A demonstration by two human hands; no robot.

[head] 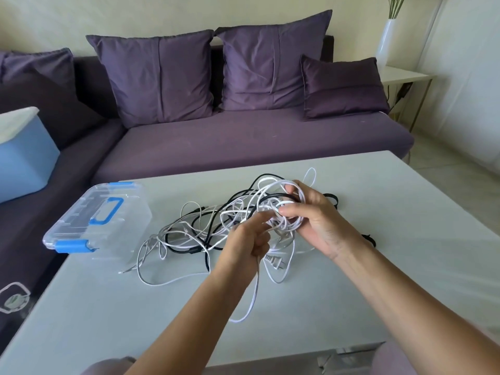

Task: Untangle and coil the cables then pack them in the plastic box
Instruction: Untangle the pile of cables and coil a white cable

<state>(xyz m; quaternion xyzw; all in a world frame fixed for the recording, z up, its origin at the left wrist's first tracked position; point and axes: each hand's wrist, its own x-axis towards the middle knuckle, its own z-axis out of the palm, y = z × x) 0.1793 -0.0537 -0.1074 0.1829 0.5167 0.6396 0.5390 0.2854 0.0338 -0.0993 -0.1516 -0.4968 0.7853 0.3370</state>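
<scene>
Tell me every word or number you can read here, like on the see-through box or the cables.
No words or numbers can be read anywhere here.
Plastic box: no label shows on its clear lid or blue clips.
White cable and plug: any print is too small to read.
White drawing on the dark fabric: a shape, not letters.

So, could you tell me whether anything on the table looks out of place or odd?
The plastic box, lid shut, seems to overhang the table at its left edge and could tip. Otherwise only the tangled cables stand out.
</scene>
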